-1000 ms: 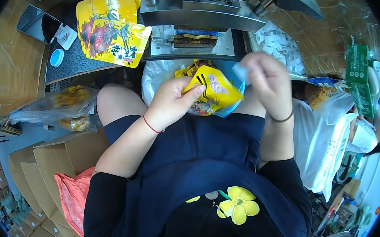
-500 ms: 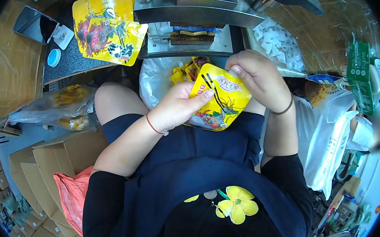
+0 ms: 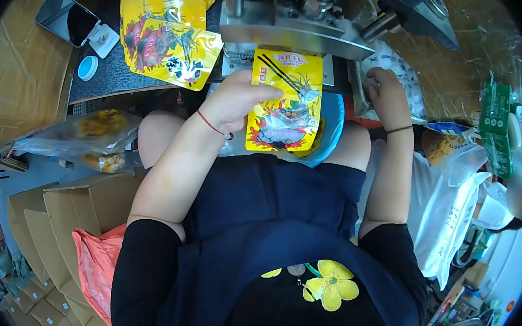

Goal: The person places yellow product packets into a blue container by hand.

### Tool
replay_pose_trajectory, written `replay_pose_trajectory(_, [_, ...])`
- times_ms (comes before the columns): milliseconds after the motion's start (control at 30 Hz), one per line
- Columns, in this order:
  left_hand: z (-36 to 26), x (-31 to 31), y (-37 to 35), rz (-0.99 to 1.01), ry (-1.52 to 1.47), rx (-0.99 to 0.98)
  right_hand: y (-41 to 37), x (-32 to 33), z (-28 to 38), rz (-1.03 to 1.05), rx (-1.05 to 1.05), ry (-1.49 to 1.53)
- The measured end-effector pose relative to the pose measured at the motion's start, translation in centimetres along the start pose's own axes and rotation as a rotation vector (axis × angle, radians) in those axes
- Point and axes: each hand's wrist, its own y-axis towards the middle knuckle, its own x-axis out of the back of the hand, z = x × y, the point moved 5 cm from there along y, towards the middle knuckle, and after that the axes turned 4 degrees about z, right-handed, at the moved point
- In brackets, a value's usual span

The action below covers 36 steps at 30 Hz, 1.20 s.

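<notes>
A dark mat lies on the work table, and a big metal machine stands beside it. On the mat there is one phone, one blue cap and a pile of yellow bags; at least two bags show in the pile. The person sits with one blue bag in the lap. There is one yellow pouch in the air, just under the front of the machine. The left hand grips it by its left edge, with the thumb on the front. The right hand is off to the side, with bent fingers at a heap of little white pieces. I cannot tell if it has picked one up. Half a second ago both hands held the pouch low over the lap. Now only the left hand holds it, and the pouch is higher, up by the machine. The right hand has let go and moved over to the white pieces.
</notes>
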Motion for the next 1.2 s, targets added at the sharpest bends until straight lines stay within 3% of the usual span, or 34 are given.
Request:
replay_pose_trajectory(67, [0.1,0.0,0.0,0.033,0.072,-0.124,-0.5,0.4,0.0,-0.047,-0.015,0.086])
replay_pose_trajectory(167, [-3.3,2.4,-4.4,-0.469,0.679,-0.675,-1.5,1.4,0.6,-0.131,0.048,0.101])
replay_pose_trajectory(233, [-8.3,2.5,-8.8,-0.8,1.609,-1.232,-2.2,2.5,1.3,-0.182,0.071,0.087])
replay_pose_trajectory(300, [-8.4,7.1,-8.6,-0.564,2.02,-0.674,-2.9,4.1,2.5,-0.221,0.05,0.087])
replay_pose_trajectory(333, [-7.5,7.3,-8.9,-0.442,2.167,-0.677,-3.0,4.6,2.8,-0.276,0.012,0.16])
replay_pose_trajectory(400, [-7.6,8.5,-10.0,-0.39,1.96,-0.599,-3.8,5.1,3.4,-0.379,-0.083,0.305])
replay_pose_trajectory(433, [-7.3,8.4,-10.5,-0.358,1.852,-0.553,-4.0,4.7,4.4,-0.317,-0.063,0.374])
replay_pose_trajectory(467, [-7.3,7.8,-11.3,-0.534,1.58,-0.698,-3.9,4.4,5.7,-0.26,-0.034,0.444])
replay_pose_trajectory(500, [-6.6,7.7,-11.1,-0.513,1.35,-0.617,-3.6,4.0,7.1,-0.207,0.0,0.511])
replay_pose_trajectory(567, [-4.5,7.6,-10.4,-0.451,0.892,-0.444,-3.3,2.8,10.8,-0.113,0.269,0.466])
replay_pose_trajectory(600, [-4.4,5.3,-9.8,-0.364,0.951,-0.495,-2.9,2.7,12.3,-0.067,0.326,0.555])
replay_pose_trajectory(633, [-2.8,4.8,-9.1,-0.316,0.831,-0.454,-2.7,2.9,13.8,-0.018,0.381,0.643])
replay_pose_trajectory(700, [-1.5,2.5,-7.8,-0.232,0.962,-0.477,-2.3,3.7,15.0,-0.066,0.334,0.765])
replay_pose_trajectory(767, [-0.2,0.4,-6.8,-0.178,0.89,-0.36,-1.6,4.6,15.6,-0.11,0.282,0.832])
replay_pose_trajectory(800, [0.4,-0.5,-6.4,-0.149,0.857,-0.302,-1.1,4.6,16.0,-0.135,0.414,0.746])
replay_pose_trajectory(900, [2.6,-1.8,-5.5,-0.079,0.64,-0.117,-1.2,4.6,14.9,-0.055,0.414,0.633])
replay_pose_trajectory(933, [3.3,-2.4,-5.2,-0.019,0.537,-0.193,-1.2,5.0,14.4,-0.067,0.423,0.607])
replay_pose_trajectory(1033, [3.4,-3.1,-4.9,-0.059,0.778,-0.256,-2.2,5.1,12.2,-0.056,0.037,0.861])
replay_pose_trajectory(1067, [3.3,-3.3,-4.8,-0.023,0.847,-0.165,-2.0,5.8,12.8,-0.085,0.177,0.787])
replay_pose_trajectory(1167, [4.6,-4.4,-4.4,0.131,0.314,-0.072,-2.0,5.0,13.7,0.002,0.294,0.63])
replay_pose_trajectory(1200, [4.6,-4.8,-4.6,0.163,0.265,-0.024,-1.7,4.9,13.1,0.004,0.328,0.499])
